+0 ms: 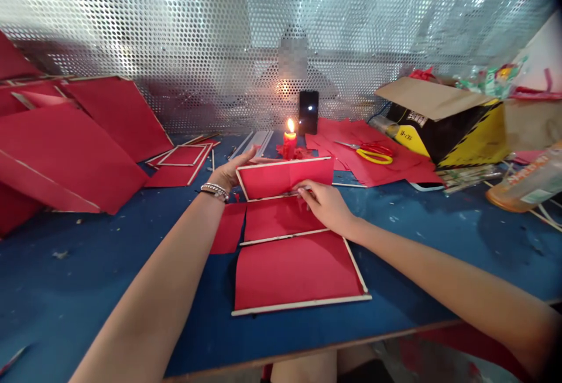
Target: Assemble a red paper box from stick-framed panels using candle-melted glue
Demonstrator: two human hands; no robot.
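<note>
A long red paper piece (298, 272) with pale thin sticks along its edges and folds lies on the blue table in front of me. Its far section (272, 179) is tilted up, close to a lit red candle (290, 144). My left hand (227, 174) is closed around the raised section's left end, some fingers hidden behind it. Thumb and fingertips of my right hand (328, 204) pinch the paper at the fold below that raised section. Another flat red sheet (229, 228) lies partly under the left side.
Red panels (109, 116) are piled at left, beside small stick frames (184, 156). A phone (308, 112) leans on the perforated metal wall. At right are scissors (373, 156) on red sheets (413, 167), an open box (474, 137) and a bottle (529, 183).
</note>
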